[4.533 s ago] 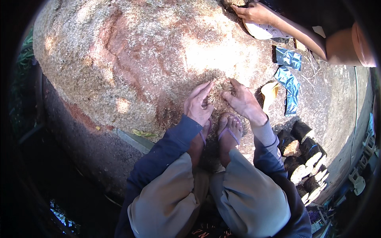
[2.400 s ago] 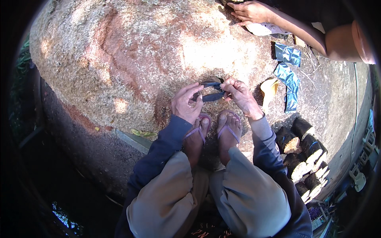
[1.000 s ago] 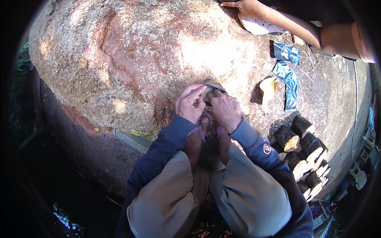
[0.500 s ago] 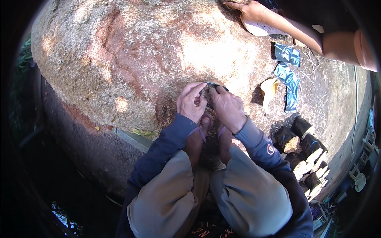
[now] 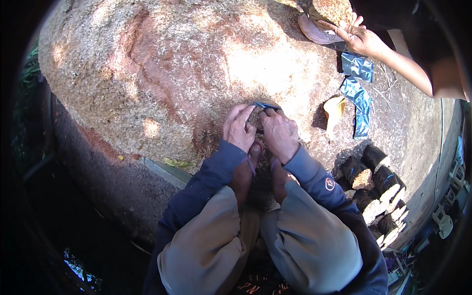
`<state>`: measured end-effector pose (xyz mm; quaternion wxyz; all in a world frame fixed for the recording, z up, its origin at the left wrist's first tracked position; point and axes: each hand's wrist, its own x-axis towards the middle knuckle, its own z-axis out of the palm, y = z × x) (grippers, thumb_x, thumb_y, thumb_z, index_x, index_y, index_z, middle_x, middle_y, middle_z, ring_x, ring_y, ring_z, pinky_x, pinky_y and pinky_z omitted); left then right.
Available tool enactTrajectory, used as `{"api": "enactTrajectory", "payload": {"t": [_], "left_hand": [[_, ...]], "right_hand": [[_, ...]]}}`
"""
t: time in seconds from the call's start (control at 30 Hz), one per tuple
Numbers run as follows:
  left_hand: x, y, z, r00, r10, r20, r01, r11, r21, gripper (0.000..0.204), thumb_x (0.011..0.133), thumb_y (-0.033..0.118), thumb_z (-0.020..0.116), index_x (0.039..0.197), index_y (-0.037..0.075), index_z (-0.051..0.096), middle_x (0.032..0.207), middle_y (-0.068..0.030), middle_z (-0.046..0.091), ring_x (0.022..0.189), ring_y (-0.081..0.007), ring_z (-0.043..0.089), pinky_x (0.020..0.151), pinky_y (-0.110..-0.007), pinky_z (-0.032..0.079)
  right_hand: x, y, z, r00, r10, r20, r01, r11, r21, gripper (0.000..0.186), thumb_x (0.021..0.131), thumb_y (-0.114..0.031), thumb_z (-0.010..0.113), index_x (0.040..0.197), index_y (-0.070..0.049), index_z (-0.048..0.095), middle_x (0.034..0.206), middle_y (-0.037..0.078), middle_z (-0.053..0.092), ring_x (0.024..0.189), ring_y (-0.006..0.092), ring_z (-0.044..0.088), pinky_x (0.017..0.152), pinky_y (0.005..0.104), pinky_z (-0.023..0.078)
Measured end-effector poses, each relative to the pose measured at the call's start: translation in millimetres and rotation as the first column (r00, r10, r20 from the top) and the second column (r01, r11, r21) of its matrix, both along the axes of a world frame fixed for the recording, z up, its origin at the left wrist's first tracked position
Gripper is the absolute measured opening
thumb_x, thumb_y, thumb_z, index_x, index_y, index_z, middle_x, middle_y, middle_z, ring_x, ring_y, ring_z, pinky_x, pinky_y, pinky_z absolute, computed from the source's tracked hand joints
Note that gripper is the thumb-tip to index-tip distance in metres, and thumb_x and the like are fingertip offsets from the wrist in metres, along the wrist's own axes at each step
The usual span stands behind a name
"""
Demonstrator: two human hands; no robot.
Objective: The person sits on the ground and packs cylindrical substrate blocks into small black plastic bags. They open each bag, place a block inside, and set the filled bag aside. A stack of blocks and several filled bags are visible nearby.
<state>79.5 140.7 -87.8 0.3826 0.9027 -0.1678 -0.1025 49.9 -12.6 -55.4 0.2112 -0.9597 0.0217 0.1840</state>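
Observation:
Between my feet, my left hand (image 5: 238,127) and my right hand (image 5: 280,132) grip the rim of a dark plastic bag (image 5: 267,105) from opposite sides. Its upper edge shines bluish, and some brown fill shows between my hands. The fingers of both hands are bent and closed on the film. Most of the bag's body is hidden under them. Beyond the bag spreads a large heap of pale, husk-like material (image 5: 172,83).
Flat shiny bags (image 5: 357,67) lie right of a yellow scoop-like piece (image 5: 334,112). Several filled black bags (image 5: 373,157) stand at lower right. A co-worker's hand (image 5: 361,38) supports a filled bag (image 5: 333,11) at upper right. A grey board (image 5: 167,173) lies by my left sleeve.
My hands have shifted slightly on the bag's rim, and more of its bluish edge shows. The co-worker's hand has moved right and down, and a filled bag has come into view there.

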Motion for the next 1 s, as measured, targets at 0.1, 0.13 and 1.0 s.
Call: {"api": "enactTrajectory", "payload": {"t": [0.1, 0.13, 1.0], "left_hand": [[1, -3, 4, 0.997, 0.048, -0.061, -0.050, 0.998, -0.026, 0.050, 0.078, -0.009, 0.061, 0.127, -0.001, 0.068, 0.123, -0.0132, 0.065, 0.095, -0.0220, 0.070, 0.070, -0.029, 0.060], [1, -3, 5, 0.998, 0.044, -0.048, -0.045, 0.999, -0.019, 0.051, 0.077, -0.009, 0.061, 0.127, -0.001, 0.068, 0.123, -0.0130, 0.065, 0.094, -0.0219, 0.070, 0.070, -0.029, 0.060], [6, -2, 17, 0.991, 0.030, -0.132, -0.032, 0.999, -0.007, 0.054, 0.077, -0.006, 0.064, 0.129, 0.009, 0.068, 0.121, -0.0110, 0.062, 0.090, -0.0236, 0.066, 0.081, -0.034, 0.058]], "right_hand": [[1, 1, 8, 0.999, 0.029, -0.039, -0.031, 0.998, -0.048, 0.028, 0.084, -0.005, 0.064, 0.112, -0.007, 0.067, 0.104, 0.012, 0.069, 0.104, 0.0281, 0.070, 0.076, 0.0417, 0.062], [0, 2, 10, 0.999, 0.036, -0.035, -0.038, 0.998, -0.054, 0.028, 0.084, -0.006, 0.064, 0.112, -0.007, 0.068, 0.104, 0.012, 0.069, 0.105, 0.0278, 0.070, 0.075, 0.0412, 0.062], [-1, -44, -3, 0.863, -0.501, -0.063, 0.460, 0.730, 0.505, 0.015, 0.101, -0.015, 0.062, 0.105, -0.002, 0.067, 0.072, 0.013, 0.064, 0.061, 0.0220, 0.061, 0.059, 0.0366, 0.049]]}}
